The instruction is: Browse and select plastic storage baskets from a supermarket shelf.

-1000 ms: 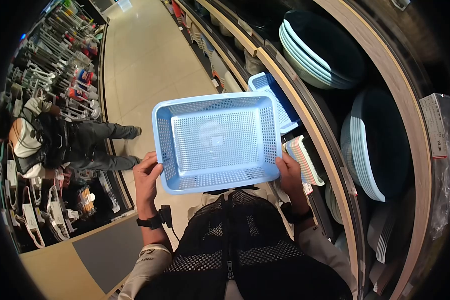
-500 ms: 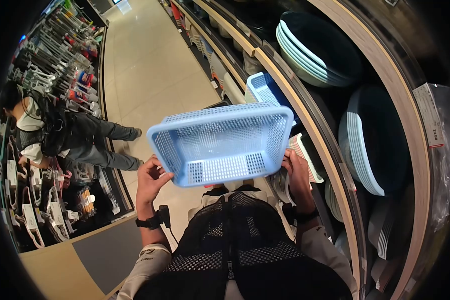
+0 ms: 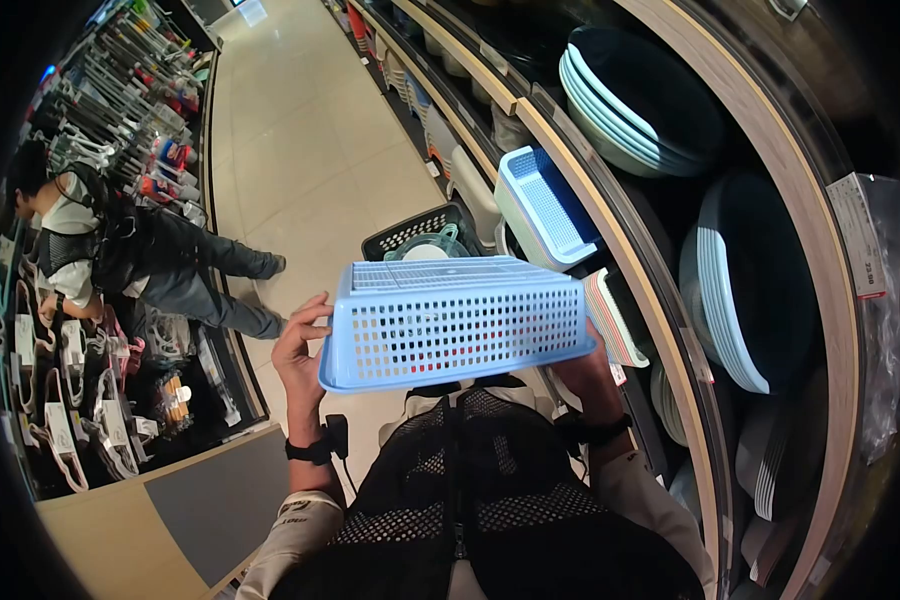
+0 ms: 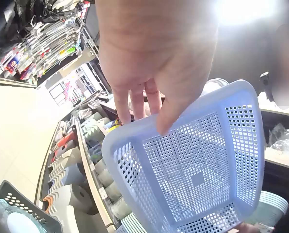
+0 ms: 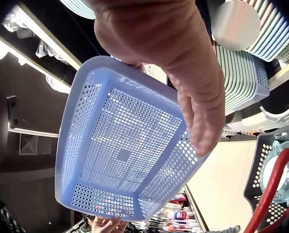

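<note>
A light-blue plastic basket (image 3: 460, 335) with perforated walls is held in front of the body, one long side facing the head camera. My left hand (image 3: 300, 350) grips its left end; in the left wrist view the thumb (image 4: 168, 116) lies over the rim and the other fingers go behind it. At the right end my right hand (image 3: 585, 370) holds the rim, partly hidden behind the basket in the head view. The right wrist view shows its fingers (image 5: 205, 126) bent over the basket's edge and the basket's inside with nothing in it.
On the right-hand shelf stand a stack of blue baskets (image 3: 550, 210), striped baskets (image 3: 615, 325) and stacked basins (image 3: 720, 290). A black shopping basket (image 3: 385, 243) with a teal item is beyond the held basket. Another person (image 3: 160, 240) stands at the left rack.
The basket has turned from showing its inside to showing a long outer side, both hands still on its ends. The black shopping basket has come into view behind it. The other person has shifted slightly.
</note>
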Demonstrator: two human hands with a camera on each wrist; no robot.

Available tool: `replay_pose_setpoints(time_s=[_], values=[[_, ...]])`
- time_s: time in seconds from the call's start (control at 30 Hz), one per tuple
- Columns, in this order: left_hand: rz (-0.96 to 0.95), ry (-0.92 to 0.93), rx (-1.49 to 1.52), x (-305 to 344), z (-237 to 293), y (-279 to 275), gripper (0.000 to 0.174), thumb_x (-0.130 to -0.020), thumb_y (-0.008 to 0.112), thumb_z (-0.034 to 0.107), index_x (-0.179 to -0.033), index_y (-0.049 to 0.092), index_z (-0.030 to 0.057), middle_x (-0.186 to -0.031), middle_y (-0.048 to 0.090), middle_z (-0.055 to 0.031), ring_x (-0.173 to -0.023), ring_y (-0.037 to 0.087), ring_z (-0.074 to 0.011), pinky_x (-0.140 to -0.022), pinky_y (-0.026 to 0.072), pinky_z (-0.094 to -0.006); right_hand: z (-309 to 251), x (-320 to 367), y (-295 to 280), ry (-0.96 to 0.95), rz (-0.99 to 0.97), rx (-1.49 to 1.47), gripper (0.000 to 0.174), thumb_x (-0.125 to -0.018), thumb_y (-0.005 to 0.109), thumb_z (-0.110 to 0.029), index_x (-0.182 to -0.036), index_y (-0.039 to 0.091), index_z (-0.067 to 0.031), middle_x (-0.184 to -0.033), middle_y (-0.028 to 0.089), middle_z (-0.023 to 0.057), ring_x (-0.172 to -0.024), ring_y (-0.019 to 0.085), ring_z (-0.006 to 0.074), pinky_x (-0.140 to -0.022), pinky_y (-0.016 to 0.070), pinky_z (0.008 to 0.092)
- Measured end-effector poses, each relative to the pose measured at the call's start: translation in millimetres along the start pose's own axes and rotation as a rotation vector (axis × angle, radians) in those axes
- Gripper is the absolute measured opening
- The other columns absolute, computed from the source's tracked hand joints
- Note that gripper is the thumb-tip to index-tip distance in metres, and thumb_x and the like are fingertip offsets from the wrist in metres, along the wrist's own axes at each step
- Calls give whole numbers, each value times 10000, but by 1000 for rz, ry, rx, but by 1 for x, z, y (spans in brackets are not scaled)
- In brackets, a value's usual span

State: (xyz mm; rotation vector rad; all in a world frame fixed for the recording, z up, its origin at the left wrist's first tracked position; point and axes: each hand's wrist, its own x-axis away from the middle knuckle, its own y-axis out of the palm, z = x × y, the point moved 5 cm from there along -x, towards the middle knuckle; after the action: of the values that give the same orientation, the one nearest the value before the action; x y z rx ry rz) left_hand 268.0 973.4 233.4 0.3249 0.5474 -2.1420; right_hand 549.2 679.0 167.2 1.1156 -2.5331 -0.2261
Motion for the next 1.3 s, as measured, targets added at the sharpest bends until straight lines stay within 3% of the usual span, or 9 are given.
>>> replay_pose_setpoints(time_s=[0.07,0.13,0.23,0.3,0.37,0.4,0.7,0.87,1.3], values=[[17,101,-102,1,3,-1,221,-765,854,15,-843,647,22,-1187,689,-156,-1213,634,-294,-995,524,-409,0,-1,1,-73,-58,43,392,-953,662,-41,-1330,559,-9,-1245,649,145,-1072,674,195,-870,591,333],[150,-5,-40,3,-1,-2,203,-772,844,1,-889,680,25,-1213,680,-159,-1230,616,-288,-1022,510,-421,15,-6,7,155,-138,-517,386,-1045,534,-153,-1400,514,-5,-1270,638,129,-1061,674,183,-871,576,321],[270,-117,65,4,-2,-2,190,-793,813,-28,-935,706,39,-1234,670,-158,-1233,606,-285,-1031,512,-415,22,-9,7,163,-109,-320,460,-1093,419,-238,-1477,447,14,-1313,626,123,-1120,648,180,-951,529,306],[301,-144,139,5,-16,-11,280,-830,771,-42,-1097,719,23,-1261,669,-162,-1212,628,-274,-1019,531,-390,17,-12,22,159,-159,-305,478,-1096,418,-218,-1510,397,21,-1359,601,120,-1169,621,180,-991,498,298],[341,-507,445,12,-35,-11,413,-877,715,-40,-1284,644,-25,-1306,656,-180,-1180,656,-256,-1005,549,-367,13,-15,37,152,-209,-291,503,-1099,417,-198,-1543,347,28,-1405,575,117,-1217,594,179,-1030,467,290],[286,-574,547,11,-30,-9,516,-903,681,-35,-1398,539,-65,-1338,638,-200,-1148,679,-242,-996,558,-356,11,-15,43,119,-212,-284,530,-1095,430,-199,-1558,310,30,-1438,547,116,-1253,569,175,-1051,446,289],[64,-554,1027,2,-24,1,542,-1002,449,177,-1486,433,-67,-1411,582,-182,-1254,603,-270,-1067,484,-401,11,-26,34,51,-208,-246,660,-1068,510,-240,-1595,210,19,-1416,564,115,-1198,593,143,-985,475,259],[105,-596,738,1,-23,10,571,-968,472,-22,-1530,377,-45,-1354,621,-197,-1109,674,-185,-938,549,-296,13,-32,27,45,-117,-241,671,-1060,524,-244,-1603,208,-6,-1342,621,111,-1083,640,114,-855,512,219],[-10,-599,562,2,-21,25,600,-1034,520,73,-1582,289,1,-1330,638,-194,-1104,663,-153,-945,525,-268,23,-37,7,31,-97,-185,656,-1060,486,-203,-1610,184,-12,-1372,595,144,-1142,621,141,-927,507,253]])
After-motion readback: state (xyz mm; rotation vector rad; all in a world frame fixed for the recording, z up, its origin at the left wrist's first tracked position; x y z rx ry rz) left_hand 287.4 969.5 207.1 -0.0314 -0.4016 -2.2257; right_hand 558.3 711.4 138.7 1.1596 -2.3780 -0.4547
